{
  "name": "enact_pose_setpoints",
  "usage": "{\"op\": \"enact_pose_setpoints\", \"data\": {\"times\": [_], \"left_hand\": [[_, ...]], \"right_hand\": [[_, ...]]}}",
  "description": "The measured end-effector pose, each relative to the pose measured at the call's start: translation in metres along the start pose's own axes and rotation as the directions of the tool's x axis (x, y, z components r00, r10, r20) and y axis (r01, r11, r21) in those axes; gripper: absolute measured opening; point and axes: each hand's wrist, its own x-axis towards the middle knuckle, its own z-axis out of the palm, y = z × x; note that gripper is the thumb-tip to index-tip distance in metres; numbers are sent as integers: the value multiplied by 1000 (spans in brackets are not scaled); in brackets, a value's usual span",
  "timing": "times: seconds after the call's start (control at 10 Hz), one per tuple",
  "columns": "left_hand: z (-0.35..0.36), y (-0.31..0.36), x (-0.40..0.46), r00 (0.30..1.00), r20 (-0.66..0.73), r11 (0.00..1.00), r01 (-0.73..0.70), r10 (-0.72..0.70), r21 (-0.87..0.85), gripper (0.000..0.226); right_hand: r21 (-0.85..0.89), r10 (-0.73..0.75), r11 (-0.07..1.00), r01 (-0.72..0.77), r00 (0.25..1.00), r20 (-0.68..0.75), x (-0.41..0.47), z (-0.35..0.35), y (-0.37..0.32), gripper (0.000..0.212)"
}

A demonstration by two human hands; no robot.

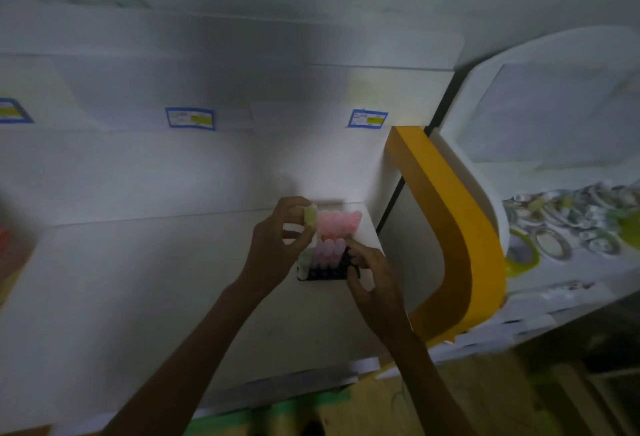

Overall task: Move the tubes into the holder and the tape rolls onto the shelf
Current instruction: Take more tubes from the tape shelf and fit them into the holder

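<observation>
Head view: our left hand (277, 245) pinches a pale tube (310, 218); right hand (370, 276) grips the black holder (323, 274). Risk: blur and dimness could misalign the tube, tipping its neighbours.

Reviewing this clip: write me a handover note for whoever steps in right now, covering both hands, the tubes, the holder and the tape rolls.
Left hand: pinches a pale green tube above the holder's left edge.
Right hand: fingers curled on the right side of the black holder, apparently steadying it.
Holder: sits on the white shelf. Pink tubes fill the far rows, purple tubes the next; one pale tube stands at the near left. Near slots look open.
Tape rolls: piled on the surface to the right, none seen on the shelf.
Left: seat the held tube, then move the rolls. The picture is blurred, so counts are unclear.
</observation>
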Motion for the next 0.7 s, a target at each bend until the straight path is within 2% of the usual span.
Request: {"op": "enact_pose_setpoints", "data": {"times": [0.1, 0.2, 0.4, 0.5, 0.7], "left_hand": [[15, -2, 8, 1000, 23, 1000, -16, 16, -2, 26], [21, -4, 12, 999, 42, 999, -33, 32, 24, 27], [22, -6, 24, 997, 78, 985, -42, 29, 170, 14], [23, -9, 24, 996, 78, 977, -65, 50, 201, 14], [25, -10, 24, 994, 84, 972, -85, 68, 220, 20]], "right_hand": [[46, 76, 996, -76, 997, -8, 8, -14, -3, 39], [59, 150, 986, -153, 987, 48, 13, -24, -7, 48], [104, 162, 980, -170, 984, 77, 18, -32, 5, 49], [32, 173, 984, -176, 981, 94, 23, -28, 7, 38], [-69, 138, 989, -132, 987, 87, 29, -28, 8, 38]]}}
